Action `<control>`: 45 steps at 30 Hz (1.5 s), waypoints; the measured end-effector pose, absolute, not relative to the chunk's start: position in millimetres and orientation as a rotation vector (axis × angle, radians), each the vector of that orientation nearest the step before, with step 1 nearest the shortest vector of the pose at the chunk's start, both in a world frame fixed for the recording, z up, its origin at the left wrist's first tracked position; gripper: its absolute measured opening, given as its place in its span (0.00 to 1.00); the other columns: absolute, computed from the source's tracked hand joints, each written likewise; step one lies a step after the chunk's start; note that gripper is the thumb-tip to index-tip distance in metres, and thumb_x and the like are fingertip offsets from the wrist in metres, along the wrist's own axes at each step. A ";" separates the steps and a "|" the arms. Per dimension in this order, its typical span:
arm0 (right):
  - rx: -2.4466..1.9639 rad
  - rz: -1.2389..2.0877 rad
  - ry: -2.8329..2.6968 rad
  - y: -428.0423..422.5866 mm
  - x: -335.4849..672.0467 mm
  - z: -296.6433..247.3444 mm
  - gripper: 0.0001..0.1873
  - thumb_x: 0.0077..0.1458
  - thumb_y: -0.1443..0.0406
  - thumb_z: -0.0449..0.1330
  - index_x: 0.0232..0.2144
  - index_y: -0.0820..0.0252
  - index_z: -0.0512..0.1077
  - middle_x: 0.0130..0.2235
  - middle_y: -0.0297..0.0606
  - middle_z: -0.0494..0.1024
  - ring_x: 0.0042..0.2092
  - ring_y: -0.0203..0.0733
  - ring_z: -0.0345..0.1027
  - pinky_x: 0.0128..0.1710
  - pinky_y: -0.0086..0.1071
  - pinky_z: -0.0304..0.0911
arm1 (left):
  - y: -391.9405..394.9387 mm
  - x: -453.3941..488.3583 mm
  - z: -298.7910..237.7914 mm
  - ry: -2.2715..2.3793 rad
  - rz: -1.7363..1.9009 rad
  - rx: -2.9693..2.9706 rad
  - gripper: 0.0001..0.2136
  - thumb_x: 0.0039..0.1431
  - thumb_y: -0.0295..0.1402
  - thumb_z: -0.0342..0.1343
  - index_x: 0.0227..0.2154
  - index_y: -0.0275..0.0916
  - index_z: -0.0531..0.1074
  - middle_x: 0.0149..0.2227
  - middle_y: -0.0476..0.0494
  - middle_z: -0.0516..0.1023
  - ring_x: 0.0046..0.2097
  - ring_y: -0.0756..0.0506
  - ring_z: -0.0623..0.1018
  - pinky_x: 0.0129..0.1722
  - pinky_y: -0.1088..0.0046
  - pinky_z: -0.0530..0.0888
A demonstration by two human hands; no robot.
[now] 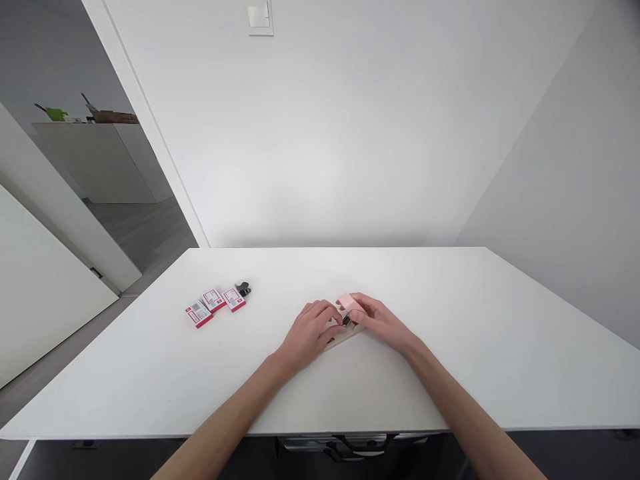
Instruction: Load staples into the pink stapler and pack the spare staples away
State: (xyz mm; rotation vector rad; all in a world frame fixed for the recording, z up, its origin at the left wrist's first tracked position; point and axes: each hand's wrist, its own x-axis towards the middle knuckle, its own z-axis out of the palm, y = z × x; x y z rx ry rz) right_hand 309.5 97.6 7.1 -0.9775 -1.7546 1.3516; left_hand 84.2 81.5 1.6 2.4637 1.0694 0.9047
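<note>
In front of me on the white table [390, 393], both hands are at a small pink and cream device that looks like a stapler. Its pink part [351, 303] is tilted up, with my right hand [383, 322] closed around it, thumb in front. A pale, flat strip [345, 338] of it lies low under the fingers. My left hand [311, 333] pinches at a small dark metallic piece [347, 321] in the middle. Fingers hide much of the device, and I cannot make out that piece exactly.
Left of my hands lie three small white-and-red boxes [213, 301], close together. A black staple remover [243, 288] touches or nearly touches the rightmost one. The wall [320, 167] rises behind the table. Below the front edge is a dark handle [357, 445].
</note>
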 end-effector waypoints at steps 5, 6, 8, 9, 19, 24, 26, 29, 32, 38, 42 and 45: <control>-0.988 1.343 -1.745 99.4 310.4 5.2 0.27 0.60 0.41 0.61 0.49 0.52 0.76 0.43 0.39 0.76 0.40 0.46 0.67 0.42 0.40 0.65 | 79.5 82.9 4.7 1.058 0.959 2.305 0.04 0.69 0.33 0.56 0.36 0.45 0.72 0.43 0.48 0.78 0.47 0.45 0.76 0.54 0.64 0.69; -0.986 1.343 -1.744 99.5 310.4 5.0 0.27 0.60 0.41 0.61 0.49 0.52 0.76 0.43 0.39 0.77 0.40 0.46 0.67 0.42 0.40 0.65 | 79.5 82.6 5.0 1.058 0.966 2.277 0.04 0.69 0.33 0.56 0.36 0.45 0.72 0.44 0.48 0.78 0.48 0.45 0.76 0.54 0.64 0.70; -0.979 1.343 -1.743 99.6 310.3 5.2 0.27 0.59 0.41 0.61 0.49 0.52 0.76 0.43 0.39 0.77 0.40 0.46 0.67 0.42 0.40 0.65 | 79.7 82.2 5.5 1.059 0.976 2.234 0.04 0.68 0.33 0.57 0.35 0.44 0.72 0.44 0.48 0.77 0.49 0.45 0.76 0.55 0.64 0.70; -0.974 1.342 -1.743 99.6 310.2 5.4 0.27 0.59 0.41 0.61 0.49 0.52 0.76 0.43 0.39 0.77 0.40 0.46 0.67 0.42 0.40 0.65 | 80.0 82.1 5.6 1.059 0.978 2.218 0.04 0.68 0.34 0.57 0.35 0.44 0.73 0.45 0.47 0.77 0.49 0.45 0.76 0.55 0.64 0.71; -0.972 1.346 -1.768 101.1 310.6 6.1 0.28 0.57 0.40 0.62 0.47 0.53 0.78 0.40 0.39 0.77 0.38 0.45 0.66 0.39 0.39 0.65 | 81.8 80.9 8.9 1.004 0.931 2.144 0.04 0.67 0.35 0.58 0.35 0.44 0.73 0.41 0.47 0.80 0.47 0.43 0.76 0.54 0.61 0.71; -0.966 1.374 -1.738 100.7 310.6 6.2 0.25 0.57 0.42 0.63 0.45 0.52 0.78 0.41 0.38 0.78 0.38 0.45 0.67 0.41 0.40 0.65 | 80.4 80.9 8.9 1.022 0.965 2.171 0.04 0.68 0.36 0.58 0.35 0.44 0.72 0.41 0.48 0.80 0.47 0.44 0.77 0.55 0.62 0.70; -0.965 1.379 -1.721 100.2 310.1 6.0 0.24 0.57 0.43 0.64 0.45 0.52 0.78 0.41 0.38 0.78 0.38 0.45 0.67 0.41 0.40 0.65 | 79.9 81.3 7.6 1.013 0.979 2.214 0.04 0.68 0.36 0.58 0.35 0.44 0.73 0.41 0.49 0.81 0.45 0.45 0.77 0.55 0.61 0.70; -0.971 1.371 -1.703 98.9 309.1 6.0 0.23 0.57 0.44 0.65 0.45 0.52 0.78 0.42 0.38 0.77 0.40 0.45 0.67 0.42 0.39 0.65 | 79.2 82.4 6.2 1.005 1.000 2.258 0.04 0.68 0.36 0.58 0.36 0.44 0.74 0.40 0.49 0.81 0.44 0.45 0.77 0.55 0.60 0.70; -0.983 1.363 -1.693 97.9 308.3 6.0 0.22 0.57 0.44 0.65 0.44 0.53 0.78 0.42 0.37 0.77 0.41 0.45 0.68 0.42 0.39 0.65 | 78.1 83.9 8.2 1.093 1.046 2.178 0.03 0.65 0.37 0.61 0.38 0.45 0.75 0.39 0.49 0.81 0.43 0.45 0.77 0.52 0.60 0.72; -0.983 1.340 -1.670 99.2 308.7 2.4 0.22 0.57 0.46 0.67 0.45 0.52 0.78 0.42 0.38 0.78 0.42 0.46 0.70 0.43 0.39 0.65 | 84.3 82.9 14.0 1.139 1.166 1.677 0.10 0.61 0.42 0.64 0.41 0.43 0.76 0.44 0.45 0.82 0.47 0.44 0.79 0.54 0.59 0.75; -1.013 1.342 -1.659 100.1 309.6 0.5 0.22 0.57 0.46 0.67 0.46 0.52 0.79 0.47 0.39 0.79 0.46 0.49 0.72 0.46 0.41 0.66 | 97.1 75.9 9.9 1.029 1.232 1.082 0.15 0.61 0.43 0.64 0.46 0.40 0.75 0.47 0.39 0.81 0.51 0.42 0.81 0.58 0.56 0.76; -1.016 1.353 -1.647 99.5 310.0 1.0 0.22 0.57 0.46 0.67 0.47 0.52 0.79 0.48 0.41 0.79 0.48 0.51 0.72 0.48 0.42 0.66 | 105.9 69.2 6.2 0.945 1.262 0.908 0.09 0.63 0.39 0.61 0.39 0.39 0.74 0.43 0.37 0.78 0.47 0.43 0.81 0.53 0.58 0.79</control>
